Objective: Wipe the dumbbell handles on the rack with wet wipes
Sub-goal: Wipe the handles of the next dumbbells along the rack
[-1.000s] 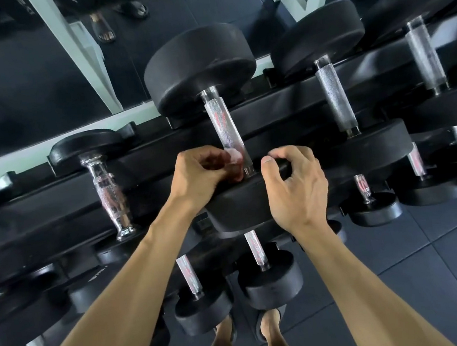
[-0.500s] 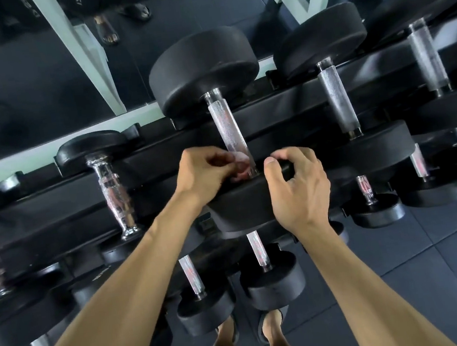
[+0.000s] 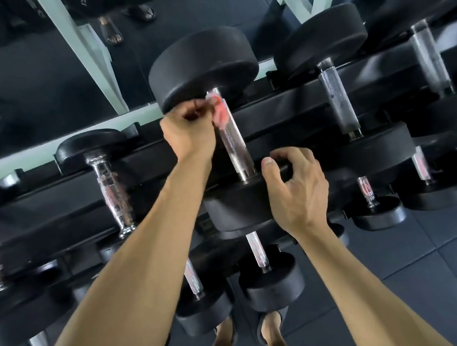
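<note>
Gripping a wipe point(image 3: 217, 110) in my left hand point(image 3: 188, 133), fingers curled round it, pressed to the far end of the handle point(image 3: 235, 145), right under the far head point(image 3: 203, 65) of the dumbbell. Wipe is blurred, pinkish-white, bunched against the knurled steel. Handle runs tilted from that head down to the near head point(image 3: 235, 209), across the top tier of the rack point(image 3: 287, 124).

Right hand point(image 3: 296, 190) grasps the near head: thumb on its upper face just beside the handle's base, fingers curled over the rim.

Another dumbbell point(image 3: 338, 103) just to the right on the same tier, a chrome-handled dumbbell point(image 3: 110, 185) to the left. Smaller ones on the lower tier. My feet point(image 3: 250, 335) in sandals on the dark floor below.
</note>
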A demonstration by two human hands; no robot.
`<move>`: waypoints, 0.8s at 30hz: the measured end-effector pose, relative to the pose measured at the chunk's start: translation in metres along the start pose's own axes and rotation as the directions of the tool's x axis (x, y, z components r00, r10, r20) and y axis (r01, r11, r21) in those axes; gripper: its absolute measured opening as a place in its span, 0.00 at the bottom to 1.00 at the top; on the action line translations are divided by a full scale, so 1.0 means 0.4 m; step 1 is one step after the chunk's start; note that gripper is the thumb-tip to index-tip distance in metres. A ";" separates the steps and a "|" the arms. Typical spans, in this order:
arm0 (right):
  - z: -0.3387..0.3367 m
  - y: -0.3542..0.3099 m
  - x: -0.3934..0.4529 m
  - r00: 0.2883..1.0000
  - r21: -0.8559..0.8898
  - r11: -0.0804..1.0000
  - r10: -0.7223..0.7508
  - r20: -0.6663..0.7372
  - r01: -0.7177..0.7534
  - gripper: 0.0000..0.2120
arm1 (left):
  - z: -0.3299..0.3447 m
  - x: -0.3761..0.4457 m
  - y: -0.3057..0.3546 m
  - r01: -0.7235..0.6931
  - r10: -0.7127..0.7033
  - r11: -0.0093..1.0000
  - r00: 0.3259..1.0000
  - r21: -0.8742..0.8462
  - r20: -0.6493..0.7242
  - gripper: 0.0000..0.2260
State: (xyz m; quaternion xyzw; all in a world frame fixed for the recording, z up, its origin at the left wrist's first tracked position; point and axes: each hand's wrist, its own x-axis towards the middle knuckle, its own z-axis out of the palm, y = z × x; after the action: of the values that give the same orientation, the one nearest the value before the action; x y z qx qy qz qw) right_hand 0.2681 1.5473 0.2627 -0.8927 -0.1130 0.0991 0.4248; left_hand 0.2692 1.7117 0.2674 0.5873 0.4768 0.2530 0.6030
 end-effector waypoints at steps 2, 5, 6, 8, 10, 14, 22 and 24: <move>0.001 0.001 0.000 1.000 -0.001 1.000 -0.004 0.003 0.004 0.26 | 0.010 0.000 -0.008 0.033 -0.034 0.999 0.996 -0.014 -0.082 0.12; 0.003 0.003 -0.001 1.000 -0.005 1.000 -0.022 -0.002 0.022 0.26 | -0.020 -0.053 -0.041 0.094 -0.092 0.995 0.993 -0.015 0.075 0.06; 0.003 0.005 -0.001 1.000 -0.009 1.000 -0.027 -0.004 0.027 0.26 | -0.026 -0.057 -0.041 0.097 -0.094 0.995 0.990 -0.021 0.102 0.05; 0.002 0.007 -0.001 1.000 -0.016 0.999 -0.028 0.000 0.028 0.26 | -0.009 -0.028 -0.018 0.123 -0.119 0.986 0.992 -0.115 0.037 0.08; 0.001 0.008 0.001 1.000 -0.018 0.999 -0.030 0.008 0.030 0.27 | 0.018 -0.003 0.016 0.157 -0.178 0.962 0.981 -0.224 -0.075 0.11; 0.001 0.009 0.003 1.000 -0.024 0.999 -0.024 0.012 0.025 0.27 | 0.003 -0.040 0.002 0.049 -0.040 0.984 0.998 -0.169 0.058 0.05; 0.007 0.012 0.003 0.999 -0.023 0.999 -0.043 -0.016 0.042 0.25 | -0.041 -0.046 -0.027 -0.304 0.262 0.946 0.921 0.109 0.287 0.09; 0.008 0.013 0.002 0.999 -0.026 0.999 -0.048 -0.020 0.048 0.25 | -0.029 -0.029 -0.027 -0.355 0.331 0.932 0.916 0.073 0.226 0.08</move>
State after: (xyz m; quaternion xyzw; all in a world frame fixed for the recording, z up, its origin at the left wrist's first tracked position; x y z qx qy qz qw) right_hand 0.2687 1.5467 0.2567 -0.8961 -0.1314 0.0783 0.4167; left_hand 0.2514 1.7049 0.2620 0.7184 0.3135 0.2640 0.5621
